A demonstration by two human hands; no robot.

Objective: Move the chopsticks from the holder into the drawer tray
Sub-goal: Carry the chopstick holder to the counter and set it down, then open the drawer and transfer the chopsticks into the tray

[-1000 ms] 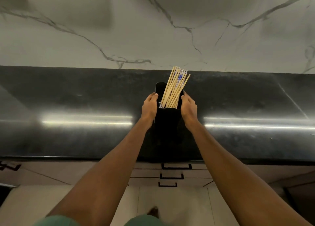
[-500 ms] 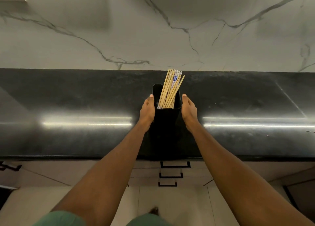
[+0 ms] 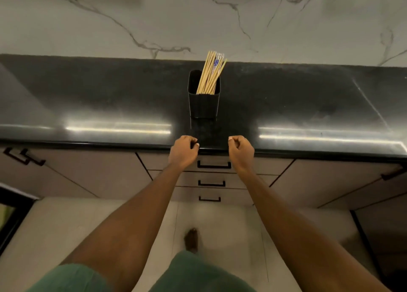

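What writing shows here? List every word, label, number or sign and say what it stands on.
No text can be read.
Blue print on the paper wrappers among the chopsticks in the holder: too small and blurred to read.
Counter, drawers, wall: no writing seen.

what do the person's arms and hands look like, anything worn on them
The left forearm and right forearm are bare, with no sleeves in view. The left hand and right hand are bare too: no gloves, and no watch, bracelet or ring shows. The only clothing visible is a green garment low in the picture, over the legs.
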